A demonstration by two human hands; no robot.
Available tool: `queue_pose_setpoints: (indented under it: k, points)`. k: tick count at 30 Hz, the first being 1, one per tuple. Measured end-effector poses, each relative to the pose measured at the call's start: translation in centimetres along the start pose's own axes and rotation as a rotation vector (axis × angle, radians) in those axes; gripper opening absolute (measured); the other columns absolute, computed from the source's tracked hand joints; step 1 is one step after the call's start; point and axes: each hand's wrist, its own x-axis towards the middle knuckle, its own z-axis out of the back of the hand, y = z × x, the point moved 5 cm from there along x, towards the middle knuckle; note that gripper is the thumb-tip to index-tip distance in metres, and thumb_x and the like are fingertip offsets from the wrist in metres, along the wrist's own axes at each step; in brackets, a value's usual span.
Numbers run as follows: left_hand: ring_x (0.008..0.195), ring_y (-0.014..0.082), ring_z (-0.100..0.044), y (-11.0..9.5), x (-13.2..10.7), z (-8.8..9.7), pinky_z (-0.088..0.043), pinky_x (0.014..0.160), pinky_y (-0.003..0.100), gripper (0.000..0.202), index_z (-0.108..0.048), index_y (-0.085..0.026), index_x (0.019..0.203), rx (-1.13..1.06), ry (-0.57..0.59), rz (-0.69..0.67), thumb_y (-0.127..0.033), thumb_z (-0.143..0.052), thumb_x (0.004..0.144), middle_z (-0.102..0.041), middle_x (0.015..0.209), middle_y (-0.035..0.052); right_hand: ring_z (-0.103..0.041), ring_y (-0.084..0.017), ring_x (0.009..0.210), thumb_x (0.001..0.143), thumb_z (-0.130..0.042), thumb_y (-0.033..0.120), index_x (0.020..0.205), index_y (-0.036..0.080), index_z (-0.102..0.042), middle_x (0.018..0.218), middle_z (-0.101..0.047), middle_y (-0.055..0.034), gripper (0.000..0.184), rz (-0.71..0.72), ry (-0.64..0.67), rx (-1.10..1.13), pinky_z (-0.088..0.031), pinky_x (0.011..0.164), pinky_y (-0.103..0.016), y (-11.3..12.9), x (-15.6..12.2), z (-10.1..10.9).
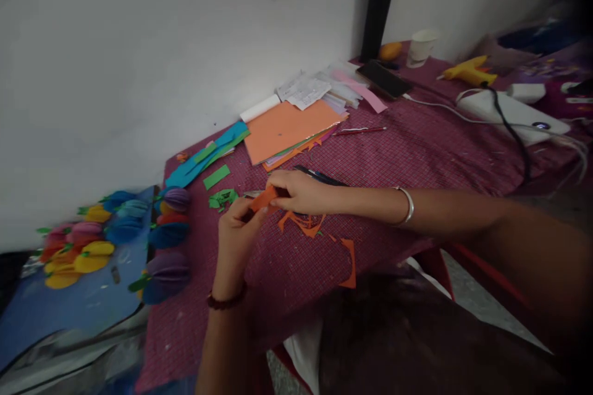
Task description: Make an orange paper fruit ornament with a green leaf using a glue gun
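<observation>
Both hands meet over the table around a small piece of orange paper (264,199). My left hand (237,228) pinches its near left side between thumb and fingers. From the right, my right hand (299,191) grips the other end. Whether the paper is folded or layered I cannot tell. Just beyond my right hand lie dark-handled scissors (319,175), partly hidden by it. Orange paper offcuts (303,224) are scattered below my hands, with a curved orange scrap (351,263) nearer me. Green paper cutouts (223,199) and a green strip (216,177) lie to the left.
Colourful paper balls (169,274) sit at the table's left edge, more (92,257) on a blue surface (69,315). Orange sheets (287,126) are stacked at the back. A phone (383,79), a paper cup (421,48), a yellow glue gun (470,71) and cables stand right.
</observation>
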Motion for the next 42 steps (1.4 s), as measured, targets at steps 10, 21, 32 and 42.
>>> queue_pose_setpoints:
  k: [10, 21, 32, 42]
  points:
    - [0.072, 0.0162, -0.058, 1.3, -5.3, 5.2, -0.044, 0.068, 0.027, 0.017, -0.066, -0.018, 0.095, 0.272, -0.276, -0.015, -0.028, -0.06, 0.083, -0.066, 0.084, 0.0032, -0.049, -0.015, 0.076, 0.086, -0.053, 0.016, 0.085, 0.014, -0.053, 0.088, -0.059, -0.0056, 0.002, 0.097, 0.127, -0.099, -0.032, 0.068, -0.026, 3.1, 2.6, -6.9]
    - [0.077, 0.0241, -0.054, 1.0, -4.4, 4.3, -0.039, 0.074, 0.033, 0.011, -0.06, -0.022, 0.068, 0.541, -0.138, -0.099, -0.019, -0.059, 0.078, -0.06, 0.072, 0.0058, -0.051, -0.019, 0.08, 0.082, -0.055, 0.014, 0.077, 0.016, -0.061, 0.08, -0.06, -0.0055, 0.007, 0.15, 0.168, -0.244, -0.032, 0.073, -0.03, 3.0, 3.1, -6.6]
    - [0.056, 0.0121, -0.046, 3.0, -2.5, 6.9, -0.034, 0.055, 0.025, 0.01, -0.065, -0.018, 0.069, 0.216, -0.105, 0.116, -0.027, -0.068, 0.068, -0.056, 0.059, -0.0025, -0.048, -0.012, 0.072, 0.082, -0.057, 0.016, 0.077, 0.016, -0.05, 0.076, -0.052, 0.0007, 0.008, -0.065, 0.146, 0.026, -0.036, 0.067, -0.024, 0.1, 4.3, -7.8]
    - [0.061, 0.0146, -0.046, 4.7, -2.2, 4.6, -0.031, 0.058, 0.025, 0.007, -0.064, -0.019, 0.063, 0.385, -0.01, 0.124, -0.015, -0.069, 0.06, -0.056, 0.062, -0.0016, -0.057, -0.02, 0.08, 0.079, -0.055, 0.009, 0.086, 0.012, -0.066, 0.09, -0.067, -0.011, 0.014, 0.056, 0.332, -0.332, -0.033, 0.068, -0.029, 0.2, 3.6, -8.8]
